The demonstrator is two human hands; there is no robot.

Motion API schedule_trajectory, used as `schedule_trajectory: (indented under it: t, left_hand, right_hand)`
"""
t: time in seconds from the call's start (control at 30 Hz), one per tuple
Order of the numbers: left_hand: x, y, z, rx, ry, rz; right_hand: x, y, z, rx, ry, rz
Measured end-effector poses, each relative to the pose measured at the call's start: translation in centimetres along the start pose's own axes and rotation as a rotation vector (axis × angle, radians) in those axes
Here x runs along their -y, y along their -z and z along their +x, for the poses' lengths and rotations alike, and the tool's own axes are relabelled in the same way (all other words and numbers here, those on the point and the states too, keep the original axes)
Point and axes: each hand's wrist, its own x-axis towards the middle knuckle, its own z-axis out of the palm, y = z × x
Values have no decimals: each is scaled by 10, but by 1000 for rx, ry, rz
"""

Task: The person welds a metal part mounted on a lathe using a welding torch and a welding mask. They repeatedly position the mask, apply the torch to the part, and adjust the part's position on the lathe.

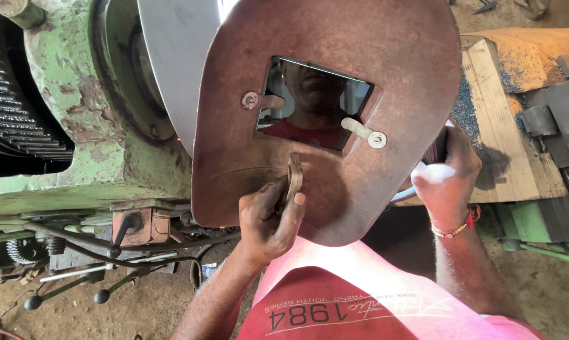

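At the far left stands an old green machine (76,126) with chipped paint, black gear teeth (7,94) at its edge and, below, a row of black-knobbed levers (102,296) over a dirt floor (139,308). A grey metal disc (171,56) is mounted on the machine, and the shield covers its right part. Filling the middle is a rust-brown welding shield (360,56), held up close to the camera so that it blocks most of what lies behind. Its dark glass window (313,101) is held by two small metal tabs (366,132) and gives back a dim reflection. The left hand (269,220) is curled tight around the shield's handle (294,179) at its lower middle, thumb laid along it. To the right, the right hand (445,182), with a red thread bracelet (464,223) at the wrist, is closed around a dark object half hidden behind the shield's edge; what it is cannot be told. Beyond it lies a wooden board (511,145) dusted with dark metal filings, with grey machine parts (562,107) at the far right
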Motion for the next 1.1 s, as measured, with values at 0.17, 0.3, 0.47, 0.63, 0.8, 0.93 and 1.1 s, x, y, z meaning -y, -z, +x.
schedule_trajectory:
  t: [0.17,0.3,0.47,0.63,0.8,0.93,1.1]
  left_hand:
    - [-3,1,1,0,-9,-1]
    - [-3,0,1,-6,19,3]
    - [-2,1,0,11,63,7]
    - [-2,0,1,-2,27,16]
    - [-3,0,2,-3,25,10]
    - [-3,1,1,16,42,10]
    - [-5,2,2,19,42,10]
  right_hand:
    - [6,1,5,-19,74,-9]
    - [4,0,7,-24,68,-40]
    - [2,1,6,-8,61,-58]
    - [7,1,9,-23,90,-48]
    - [11,2,10,-29,63,-26]
    - [9,3,10,-6,22,-15]
    - [8,1,9,-18,54,-29]
